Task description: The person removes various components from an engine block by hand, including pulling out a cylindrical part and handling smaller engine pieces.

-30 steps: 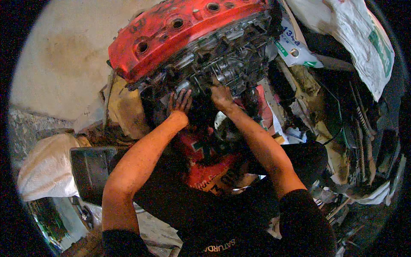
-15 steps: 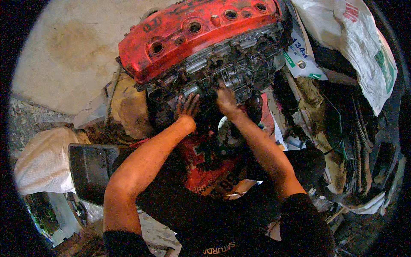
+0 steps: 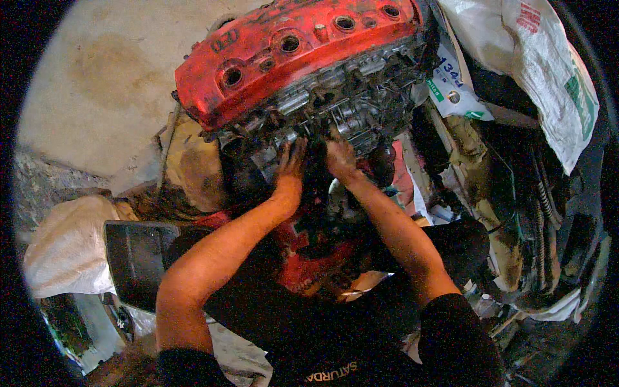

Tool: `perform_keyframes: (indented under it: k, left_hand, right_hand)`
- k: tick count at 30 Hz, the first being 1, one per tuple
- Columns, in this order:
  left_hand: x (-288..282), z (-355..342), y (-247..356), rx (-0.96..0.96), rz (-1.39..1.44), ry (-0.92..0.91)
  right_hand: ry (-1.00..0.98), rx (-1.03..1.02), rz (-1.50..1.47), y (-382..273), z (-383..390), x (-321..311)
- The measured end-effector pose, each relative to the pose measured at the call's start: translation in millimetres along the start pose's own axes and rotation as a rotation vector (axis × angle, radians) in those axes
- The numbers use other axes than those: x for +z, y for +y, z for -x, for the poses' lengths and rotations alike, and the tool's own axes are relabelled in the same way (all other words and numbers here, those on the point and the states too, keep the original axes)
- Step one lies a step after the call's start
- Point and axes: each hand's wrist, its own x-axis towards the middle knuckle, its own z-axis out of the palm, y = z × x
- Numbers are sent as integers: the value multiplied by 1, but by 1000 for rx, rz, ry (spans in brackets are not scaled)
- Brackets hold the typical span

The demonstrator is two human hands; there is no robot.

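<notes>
An engine (image 3: pixel 353 117) with a greasy grey metal side and a red valve cover (image 3: pixel 255 46) lies in front of me. Several round holes run along the cover. My left hand (image 3: pixel 291 162) rests against the engine's near side, its fingers stretched forward and fairly close together, with nothing visible in them. Just to its right, my right hand (image 3: pixel 340 156) reaches to the same side with its fingers bent in. Its fingertips are lost among the dark parts, and whatever they grip, if anything, is too small or hidden to name.
At left a black tray (image 3: pixel 137 258) stands beside a pale sack (image 3: pixel 68 245). White printed sacks (image 3: pixel 548 71) lie at the upper right, above a corrugated hose (image 3: pixel 545 193) and assorted scrap. Concrete floor (image 3: pixel 116 77) spreads at the upper left.
My left hand has shifted slightly right and its fingers have drawn closer together. My right hand stays at nearly the same place. The engine appears slightly farther left in view.
</notes>
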Motion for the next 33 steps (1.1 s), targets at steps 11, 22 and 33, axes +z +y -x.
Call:
perform_keyframes:
  k: [11, 22, 33]
  left_hand:
    - [34, -24, 6, 37, 71, 60]
    - [-18, -59, -25, 109, 1106, -260]
    - [-91, -17, -42, -120, 1497, 90]
  right_hand:
    - [-18, -136, -25, 38, 3, -2]
    - [-421, 272, -895, 41, 44, -157]
    - [-368, -144, -463, -2, 70, -153]
